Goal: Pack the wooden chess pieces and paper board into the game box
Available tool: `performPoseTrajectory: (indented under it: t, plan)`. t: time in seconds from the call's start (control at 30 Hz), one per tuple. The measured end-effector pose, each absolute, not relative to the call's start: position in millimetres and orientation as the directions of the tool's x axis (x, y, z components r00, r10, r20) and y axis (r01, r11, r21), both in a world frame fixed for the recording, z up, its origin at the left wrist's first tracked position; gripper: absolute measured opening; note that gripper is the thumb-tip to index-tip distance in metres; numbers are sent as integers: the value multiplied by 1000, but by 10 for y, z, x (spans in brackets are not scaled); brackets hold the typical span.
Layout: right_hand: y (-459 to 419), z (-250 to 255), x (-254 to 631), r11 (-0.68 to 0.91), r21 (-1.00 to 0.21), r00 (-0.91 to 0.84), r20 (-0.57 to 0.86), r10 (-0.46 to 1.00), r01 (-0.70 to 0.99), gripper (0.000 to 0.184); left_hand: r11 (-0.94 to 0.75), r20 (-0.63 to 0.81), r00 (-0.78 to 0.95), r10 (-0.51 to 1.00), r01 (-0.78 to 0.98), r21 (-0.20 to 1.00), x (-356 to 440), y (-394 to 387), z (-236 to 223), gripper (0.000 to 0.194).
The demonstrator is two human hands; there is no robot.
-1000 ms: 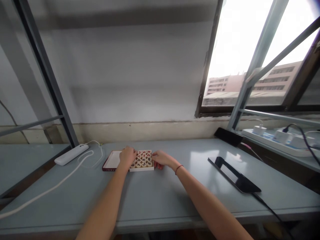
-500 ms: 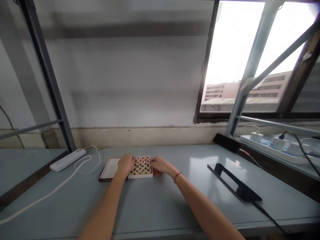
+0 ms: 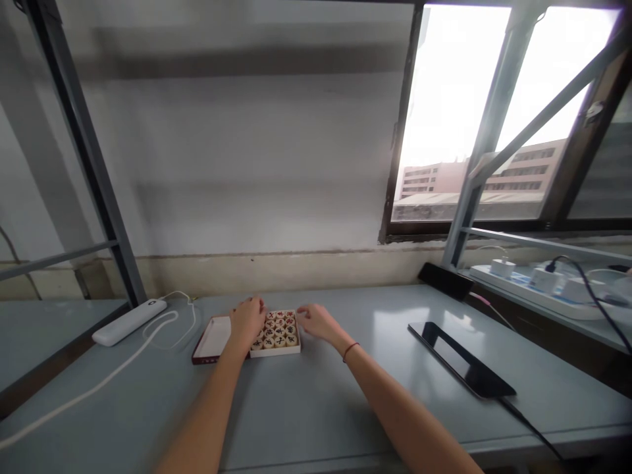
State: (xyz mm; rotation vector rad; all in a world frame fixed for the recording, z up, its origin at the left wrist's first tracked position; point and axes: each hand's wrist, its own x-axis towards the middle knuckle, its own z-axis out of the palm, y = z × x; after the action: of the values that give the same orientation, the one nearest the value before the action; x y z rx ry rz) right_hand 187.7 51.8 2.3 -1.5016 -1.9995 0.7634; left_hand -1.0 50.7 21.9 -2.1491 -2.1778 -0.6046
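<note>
A shallow white box (image 3: 275, 352) sits on the desk, filled with rows of round, pale xiangqi pieces (image 3: 280, 331) marked in red and black. My left hand (image 3: 246, 324) is over the box's left side, fingers loosely bent at its far left corner; the hand covers some pieces, and its fingertips are partly hidden. At the far right corner of the box is my right hand (image 3: 318, 321), fingers apart and nothing visible in them. Left of the box lies its dark red lid (image 3: 207, 359), white inside turned up, partly covered by my left hand and forearm.
A white power bank-like device (image 3: 129, 322) with a white cable (image 3: 106, 377) lies to the left. On the right is a black tablet (image 3: 459, 359) with a cable. A dark flat object (image 3: 446, 282) leans near the metal post, beside a white power strip (image 3: 538, 294).
My right hand's fingers have loosened from the box's right side and lifted slightly. My left hand has shifted slightly, with its fingers raised a little. The camera view has moved slightly.
</note>
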Motion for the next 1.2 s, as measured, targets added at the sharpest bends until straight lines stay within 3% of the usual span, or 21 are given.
performPoseTrajectory:
  t: [0.1, 0.17, 0.3, 0.37, 0.5, 0.63, 0.93, 1.2]
  plan:
    - [432, 115, 1845, 459, -628, -251, 395, 884, 628, 44, -194, 294, 35, 955, 825, 531, 87, 505, 260, 21]
    - [371, 160, 1797, 570, -600, -298, 496, 816, 561, 41, -273, 278, 104, 955, 675, 686, 173, 498, 256, 28]
    - [338, 185, 1754, 614, -552, -297, 558, 775, 564, 25, -317, 274, 161, 948, 557, 768, 238, 497, 228, 37]
    - [387, 156, 1799, 571, -538, -261, 545, 797, 620, 22, -311, 284, 150, 947, 648, 695, 186, 505, 232, 38]
    - [588, -25, 1991, 390, -532, -112, 479, 870, 751, 18, -114, 275, 22, 961, 940, 322, 25, 504, 238, 38]
    - [800, -276, 2161, 239, -474, -70, 346, 936, 847, 9, 56, 185, -77, 980, 991, 119, -9, 469, 195, 37]
    - [905, -387, 2202, 202, -455, -73, 285, 956, 867, 10, 134, 109, -140, 984, 989, 61, 79, 441, 173, 42]
    - [921, -425, 2204, 215, -443, -83, 299, 951, 870, 8, 142, 155, -155, 976, 986, 92, 42, 492, 97, 39]
